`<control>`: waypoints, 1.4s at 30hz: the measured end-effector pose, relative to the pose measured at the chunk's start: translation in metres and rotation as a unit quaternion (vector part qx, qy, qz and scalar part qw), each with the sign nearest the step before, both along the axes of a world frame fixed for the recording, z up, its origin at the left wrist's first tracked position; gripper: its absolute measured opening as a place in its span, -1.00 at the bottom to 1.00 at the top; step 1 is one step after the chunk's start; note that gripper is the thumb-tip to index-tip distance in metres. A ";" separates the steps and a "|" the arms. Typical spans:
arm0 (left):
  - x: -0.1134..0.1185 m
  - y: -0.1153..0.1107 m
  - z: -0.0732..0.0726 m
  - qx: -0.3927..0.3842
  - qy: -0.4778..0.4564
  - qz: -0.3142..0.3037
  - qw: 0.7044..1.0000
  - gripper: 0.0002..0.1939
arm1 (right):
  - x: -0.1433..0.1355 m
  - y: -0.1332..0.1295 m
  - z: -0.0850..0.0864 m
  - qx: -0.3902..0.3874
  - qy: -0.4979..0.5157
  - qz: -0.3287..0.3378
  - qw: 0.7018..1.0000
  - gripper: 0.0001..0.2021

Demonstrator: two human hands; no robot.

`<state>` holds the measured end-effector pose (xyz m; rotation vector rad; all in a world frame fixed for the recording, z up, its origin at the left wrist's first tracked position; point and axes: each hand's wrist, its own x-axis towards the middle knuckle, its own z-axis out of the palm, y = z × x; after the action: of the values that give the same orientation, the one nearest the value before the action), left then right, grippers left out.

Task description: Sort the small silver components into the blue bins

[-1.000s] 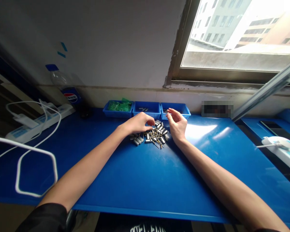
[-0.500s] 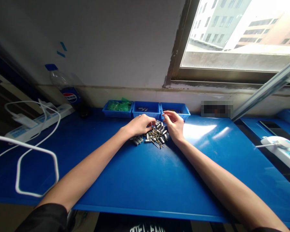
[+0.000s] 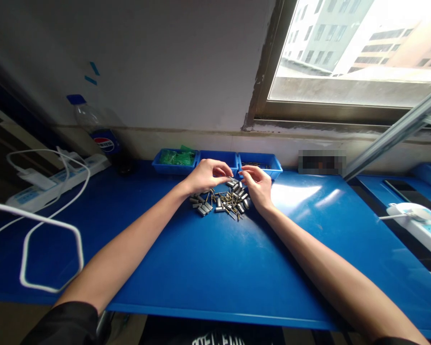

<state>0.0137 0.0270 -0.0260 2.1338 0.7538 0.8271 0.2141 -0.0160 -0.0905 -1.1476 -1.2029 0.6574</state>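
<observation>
A loose pile of short silvery metal pieces and thin brass-coloured pins (image 3: 222,200) lies on the blue table (image 3: 215,258). My left hand (image 3: 209,176) hovers over the pile's back left, thumb and fingers drawn together; anything between them is too small to make out. Facing it from the right, my right hand (image 3: 260,187) is also closed in a pinch, its fingertips a short gap from the left ones. Whatever it grips cannot be made out. Behind the hands stand blue bins: the middle bin (image 3: 222,157) is partly covered by my left hand, and the right bin (image 3: 275,163) holds thin pins.
The left bin (image 3: 158,165) contains green plastic material. A cola bottle (image 3: 106,139) and a power strip (image 3: 32,191) with white cables (image 3: 79,239) are at the left. Another power strip (image 3: 422,225) lies far right, near a slanted metal bar (image 3: 391,134).
My left hand has risen from the pile and moved back towards the right hand, uncovering pieces at the pile's left. My right hand has barely moved.
</observation>
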 end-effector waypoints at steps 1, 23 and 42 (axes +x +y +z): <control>0.000 0.000 0.000 -0.020 -0.009 -0.002 1.000 -0.79 | 0.000 0.000 0.000 -0.001 0.001 0.002 1.000 -0.74; -0.006 0.018 -0.017 -0.038 -0.110 0.125 0.985 -0.65 | -0.003 -0.004 0.008 -0.038 0.021 0.061 0.997 -0.71; -0.019 0.010 -0.006 0.104 0.287 -0.065 0.950 -0.64 | -0.001 -0.002 0.006 -0.052 0.009 0.069 0.996 -0.74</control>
<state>-0.0050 0.0369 -0.0324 2.6219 0.8243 0.2088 0.2134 -0.0175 -0.0845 -1.1493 -1.2516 0.8411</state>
